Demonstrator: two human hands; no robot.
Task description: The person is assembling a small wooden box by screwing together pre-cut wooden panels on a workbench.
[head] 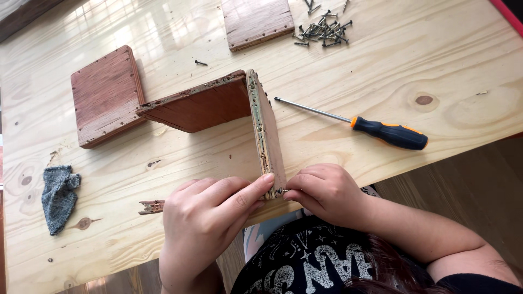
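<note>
Two reddish-brown wooden panels joined at a right angle (pixel 218 103) stand on edge on a pale pine table (pixel 163 32). My left hand (pixel 210 215) presses against the near end of the upright panel (pixel 268 136), fingers wrapped around its left face. My right hand (pixel 324 190) pinches a small dark screw (pixel 280 191) at that panel's near edge. A screwdriver with a black and orange handle (pixel 389 134) lies on the table to the right, untouched.
A loose square wooden panel (pixel 106 95) lies flat at left, another (pixel 256 22) at the top. A pile of several dark screws (pixel 324 30) sits at top right, one stray screw (pixel 201 62) nearby. A grey cloth (pixel 59 197) and a wood splinter (pixel 151 206) lie at left.
</note>
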